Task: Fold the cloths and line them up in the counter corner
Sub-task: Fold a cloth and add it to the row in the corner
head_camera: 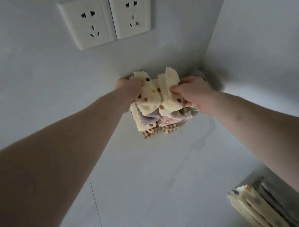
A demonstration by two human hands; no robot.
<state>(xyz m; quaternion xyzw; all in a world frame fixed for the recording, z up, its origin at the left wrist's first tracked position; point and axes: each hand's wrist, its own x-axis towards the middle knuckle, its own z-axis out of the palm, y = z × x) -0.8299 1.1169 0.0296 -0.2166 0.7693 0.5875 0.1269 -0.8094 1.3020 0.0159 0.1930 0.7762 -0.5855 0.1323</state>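
A cream cloth with dots (151, 95) is sitting on top of a pile of cloths (157, 121) near the counter corner (202, 67), where the two walls are meeting. The left hand (127, 91) is pinching the cloth's left side, and the right hand (193, 92) is pinching its right side. Both hands are curling tight around the cloth, so it is bunching up between them with two corners poking up.

Things could go wrong from here. The pile is looking messy, with edges sticking out, so pulling the top cloth could be dragging the ones under it along or tipping the pile over. The cloth is soft and floppy, so a fold could be coming out crooked if one hand is pulling harder.

More folded cloths (254, 210) are lying at the bottom right, well apart from the pile. Two wall sockets (108, 17) are sitting on the wall above the counter (154, 180).
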